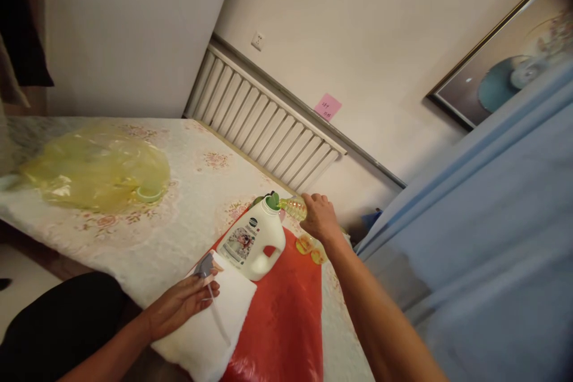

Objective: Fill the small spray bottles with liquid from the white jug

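Note:
A white detergent jug (246,245) with a printed label and a side handle stands on a red mat, its mouth fitted with a green spout (272,200). My right hand (320,219) is closed around a clear ribbed bottle (295,208), tilted with its neck against the green spout. Its contents look yellowish. Between the fingers of my left hand (183,303) is a grey pump head (205,265) with a thin tube (218,317) hanging down. That hand is over a folded white cloth (206,340).
The red mat (290,322) lies on a flowered tablecloth (188,239). A yellow plastic bag (101,170) rests at the left. Two yellow-orange round pieces (310,249) sit by my right forearm. Behind are a radiator (268,119) and, at the right, a blue curtain (483,215).

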Tool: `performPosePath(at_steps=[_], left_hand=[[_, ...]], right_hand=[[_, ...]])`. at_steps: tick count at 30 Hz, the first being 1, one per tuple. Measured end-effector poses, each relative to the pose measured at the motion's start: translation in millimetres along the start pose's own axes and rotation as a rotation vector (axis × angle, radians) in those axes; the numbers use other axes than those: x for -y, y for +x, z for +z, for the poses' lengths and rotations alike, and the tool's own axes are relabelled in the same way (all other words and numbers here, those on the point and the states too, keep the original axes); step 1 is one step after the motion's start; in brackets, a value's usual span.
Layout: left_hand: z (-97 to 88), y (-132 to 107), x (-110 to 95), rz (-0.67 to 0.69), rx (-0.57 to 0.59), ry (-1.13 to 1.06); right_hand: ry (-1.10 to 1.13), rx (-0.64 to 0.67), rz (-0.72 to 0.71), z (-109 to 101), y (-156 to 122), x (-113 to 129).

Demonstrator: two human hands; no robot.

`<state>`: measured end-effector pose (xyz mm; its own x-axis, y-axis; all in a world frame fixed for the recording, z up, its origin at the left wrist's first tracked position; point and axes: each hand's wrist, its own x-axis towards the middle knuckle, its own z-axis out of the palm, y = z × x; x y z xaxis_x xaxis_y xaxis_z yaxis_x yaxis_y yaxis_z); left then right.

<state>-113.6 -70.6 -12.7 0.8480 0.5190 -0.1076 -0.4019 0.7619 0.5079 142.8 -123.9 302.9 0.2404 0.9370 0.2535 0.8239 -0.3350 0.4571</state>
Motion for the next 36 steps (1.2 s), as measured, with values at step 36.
performPosePath(at_steps=[36], left_hand=[[-0.1, -2, 1, 0.001, -0.012, -0.013]], right_hand=[[-0.167, -0.116, -0.138, -24, 11, 8]])
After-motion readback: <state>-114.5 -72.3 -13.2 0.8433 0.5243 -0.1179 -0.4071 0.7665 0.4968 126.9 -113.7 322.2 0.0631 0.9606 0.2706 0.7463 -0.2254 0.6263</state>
